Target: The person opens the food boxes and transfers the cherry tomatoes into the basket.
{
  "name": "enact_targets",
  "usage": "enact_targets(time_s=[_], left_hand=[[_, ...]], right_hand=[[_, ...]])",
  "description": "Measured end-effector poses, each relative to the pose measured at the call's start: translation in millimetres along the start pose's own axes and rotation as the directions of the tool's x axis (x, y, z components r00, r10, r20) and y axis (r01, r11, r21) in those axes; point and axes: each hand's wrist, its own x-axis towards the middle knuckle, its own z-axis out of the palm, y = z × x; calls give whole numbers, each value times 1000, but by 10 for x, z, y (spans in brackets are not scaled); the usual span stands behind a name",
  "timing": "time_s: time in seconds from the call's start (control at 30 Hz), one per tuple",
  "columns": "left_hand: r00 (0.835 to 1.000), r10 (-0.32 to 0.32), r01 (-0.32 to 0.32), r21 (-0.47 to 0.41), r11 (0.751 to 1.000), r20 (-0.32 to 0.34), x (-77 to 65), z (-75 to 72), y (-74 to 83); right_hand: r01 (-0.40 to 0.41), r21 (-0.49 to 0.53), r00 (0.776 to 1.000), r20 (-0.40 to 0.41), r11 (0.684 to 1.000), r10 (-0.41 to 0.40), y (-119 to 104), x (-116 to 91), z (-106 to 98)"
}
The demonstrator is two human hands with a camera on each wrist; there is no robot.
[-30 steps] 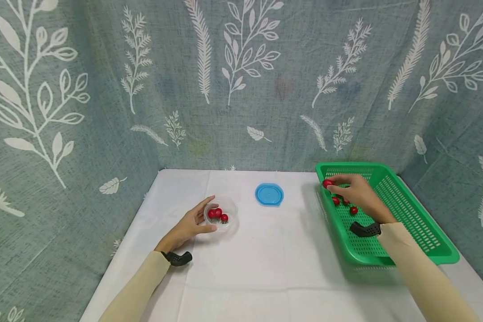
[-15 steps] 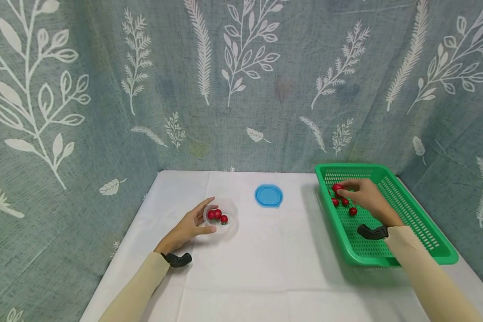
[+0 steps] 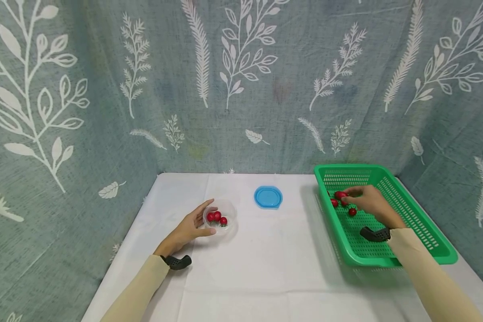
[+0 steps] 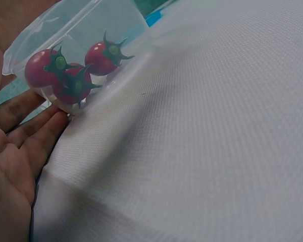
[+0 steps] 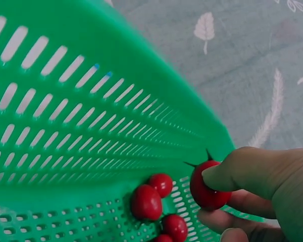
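My left hand point(image 3: 187, 230) holds a clear plastic container point(image 3: 230, 210) at its left side, thumb in front and fingers behind. Three red cherry tomatoes point(image 4: 103, 58) with green stems lie at the container's bottom. On the right, my right hand point(image 3: 372, 202) reaches into a green basket point(image 3: 348, 252). Its thumb and fingers pinch a cherry tomato point(image 5: 207, 187), stem pointing up and away, close above the basket floor. Several more cherry tomatoes point(image 5: 146, 202) lie beside it in the basket's far left corner.
A blue lid point(image 3: 268, 197) lies on the white tablecloth point(image 3: 261, 259) between the container and the basket. A grey-green curtain point(image 3: 225, 89) with white leaf patterns stands behind and along both sides of the table.
My right hand, pinching the tomato, has moved from over the basket's left rim rightward and lower into the basket. The left hand and container have stayed in place.
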Motion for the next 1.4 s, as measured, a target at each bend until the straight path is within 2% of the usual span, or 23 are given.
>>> enact_targets(time_s=[0.27,0.57,0.8,0.97,1.2,1.4], left_hand=[[1000,12,-12,-8,1000,3,-2,11,-19],[1000,10,-10,-9,1000,-5,-2,10,-2],[1000,14,-14,-10,1000,1,-16,21,21],[1000,20,-20,3,1000,-6,-10,12,31],[1000,-16,16,-3,1000,-21,-9,13,26],[1000,-14,14,-15,1000,-18,-5,25,22]], right_hand=[[-12,-44,1000,21,999,13,63,5,21],[10,-71,1000,12,997,-9,82,-7,41],[7,-19,1000,2,1000,-7,70,-19,30],[40,9,999,-13,999,-40,-18,-21,35],[104,1,994,-35,995,-104,-222,17,93],[116,41,993,-21,992,-115,-400,49,129]])
